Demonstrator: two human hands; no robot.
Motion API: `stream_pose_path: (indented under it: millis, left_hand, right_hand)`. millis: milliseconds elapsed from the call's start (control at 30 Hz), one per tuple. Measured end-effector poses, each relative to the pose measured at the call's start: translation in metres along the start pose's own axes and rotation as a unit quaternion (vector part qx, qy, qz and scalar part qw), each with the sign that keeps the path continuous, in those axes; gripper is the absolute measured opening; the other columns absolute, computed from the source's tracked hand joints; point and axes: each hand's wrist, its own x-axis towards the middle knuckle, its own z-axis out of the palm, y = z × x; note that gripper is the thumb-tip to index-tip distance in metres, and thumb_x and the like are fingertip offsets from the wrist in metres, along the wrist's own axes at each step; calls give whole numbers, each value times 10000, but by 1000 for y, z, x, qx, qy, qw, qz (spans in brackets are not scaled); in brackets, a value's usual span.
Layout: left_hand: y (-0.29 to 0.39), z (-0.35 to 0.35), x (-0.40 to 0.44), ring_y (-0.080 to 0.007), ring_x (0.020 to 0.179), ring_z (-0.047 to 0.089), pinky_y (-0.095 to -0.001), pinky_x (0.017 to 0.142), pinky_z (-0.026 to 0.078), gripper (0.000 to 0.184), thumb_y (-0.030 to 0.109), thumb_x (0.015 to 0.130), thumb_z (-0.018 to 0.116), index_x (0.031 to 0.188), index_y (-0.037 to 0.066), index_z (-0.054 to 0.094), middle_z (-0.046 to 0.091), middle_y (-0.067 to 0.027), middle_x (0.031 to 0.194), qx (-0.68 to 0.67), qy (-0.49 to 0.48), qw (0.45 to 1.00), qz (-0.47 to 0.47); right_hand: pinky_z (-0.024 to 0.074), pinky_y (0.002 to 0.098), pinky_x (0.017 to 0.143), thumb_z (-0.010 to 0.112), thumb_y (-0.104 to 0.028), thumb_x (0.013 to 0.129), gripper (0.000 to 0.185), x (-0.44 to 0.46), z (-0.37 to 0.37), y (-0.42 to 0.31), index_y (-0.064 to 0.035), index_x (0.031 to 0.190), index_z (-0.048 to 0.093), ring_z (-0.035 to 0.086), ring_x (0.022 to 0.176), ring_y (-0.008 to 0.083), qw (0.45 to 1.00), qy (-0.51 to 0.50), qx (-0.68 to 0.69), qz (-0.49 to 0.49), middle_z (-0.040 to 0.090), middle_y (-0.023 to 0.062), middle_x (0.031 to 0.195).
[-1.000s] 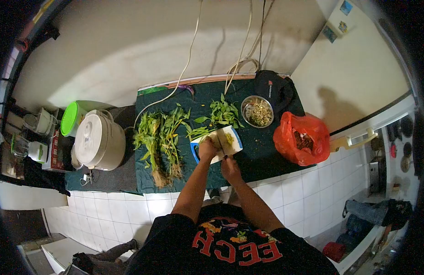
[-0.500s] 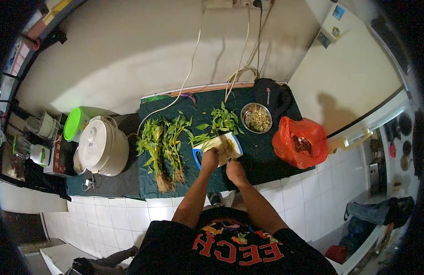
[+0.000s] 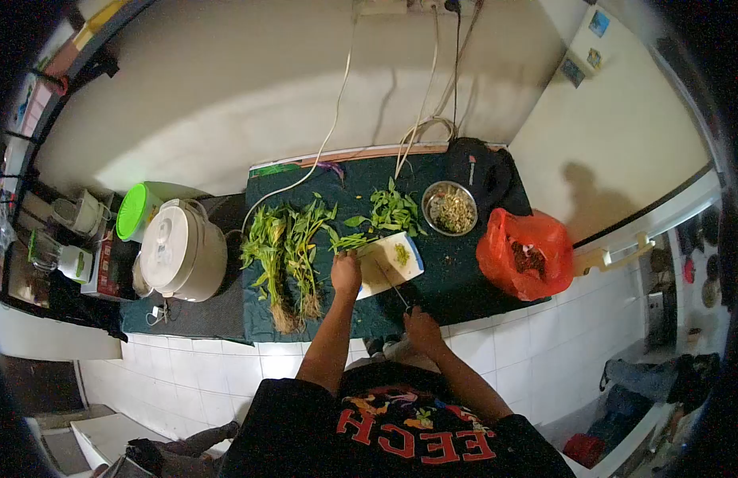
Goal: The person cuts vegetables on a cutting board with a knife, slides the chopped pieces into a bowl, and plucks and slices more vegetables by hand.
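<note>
A knife (image 3: pixel 396 287) is in my right hand (image 3: pixel 421 328), which is closed round its handle at the near edge of the cutting board (image 3: pixel 375 279). Its thin blade slants up and left over the white board. My left hand (image 3: pixel 347 273) is at the board's left end, fingertips right by a small bundle of green stems (image 3: pixel 351 240). Its back faces me, so I cannot see whether the fingers grip them. Chopped green bits (image 3: pixel 402 254) lie in a small heap on the board's right half.
Rooted leafy greens (image 3: pixel 277 263) lie left of the board, loose leaves (image 3: pixel 391 210) behind it. A metal bowl (image 3: pixel 449 208) of chopped food and a red plastic bag (image 3: pixel 524 255) are to the right. A rice cooker (image 3: pixel 182 251) stands left, with a purple eggplant (image 3: pixel 333 169) at the back.
My left hand has moved left and slightly up from the middle of the board to the stems. My right hand has drawn back toward me with the knife, uncovering the blade.
</note>
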Motion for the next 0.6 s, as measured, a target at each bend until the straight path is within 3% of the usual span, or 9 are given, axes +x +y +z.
stream_pose_path:
  millis: [133, 233, 300, 433, 500, 533, 600]
  left_hand:
    - [-1, 0, -2, -355, 977, 589, -469, 763, 520, 239, 118, 827, 574, 1063, 87, 589, 614, -152, 997, 0, -27, 1000, -7]
    - [1, -1, -1, -370, 936, 604, -473, 731, 525, 199, 113, 849, 542, 1042, 84, 578, 616, -172, 988, 3, -55, 998, 4]
    - [5, -4, -2, -385, 881, 616, -482, 713, 522, 191, 124, 862, 530, 1045, 88, 575, 618, -178, 996, -28, -30, 999, 24]
    - [17, -13, -11, -382, 859, 624, -473, 717, 519, 202, 136, 861, 549, 1054, 90, 591, 626, -165, 988, -32, -26, 998, 43]
    - [23, -10, -17, -376, 842, 630, -468, 716, 515, 211, 147, 849, 587, 1046, 81, 622, 636, -157, 977, -131, -25, 989, 57]
    - [31, -9, -18, -366, 834, 635, -446, 725, 512, 208, 147, 831, 618, 1020, 69, 654, 646, -162, 948, -176, -19, 983, 45]
    - [40, -4, -23, -356, 836, 637, -420, 731, 506, 187, 132, 824, 621, 977, 38, 672, 654, -169, 929, -194, -19, 979, 59]
  right_hand:
    - [532, 494, 676, 415, -343, 978, 402, 9, -1, 4, 46, 1044, 492, 646, 773, 423, 996, 76, 13, -37, 631, 259, 843]
    - [535, 487, 642, 425, -350, 974, 407, 26, -2, 11, 47, 1027, 500, 650, 741, 412, 996, 71, 38, 44, 632, 249, 808]
    - [532, 481, 611, 434, -341, 972, 395, 31, -5, 20, 46, 1005, 508, 649, 706, 405, 995, 87, 43, -13, 629, 240, 764]
    - [527, 477, 599, 447, -321, 967, 374, 32, -5, 29, 47, 988, 509, 647, 689, 403, 993, 99, 48, -33, 626, 238, 744]
    - [520, 483, 593, 461, -298, 960, 343, 26, -4, 32, 42, 959, 509, 641, 683, 410, 983, 144, -3, -110, 624, 242, 745]
    - [520, 483, 593, 461, -298, 960, 343, 25, -8, 29, 42, 959, 509, 641, 683, 410, 984, 141, 4, -110, 624, 242, 745]
    - [515, 486, 593, 476, -301, 953, 339, 21, -11, 25, 36, 932, 509, 635, 675, 418, 994, 37, 101, -16, 616, 239, 725]
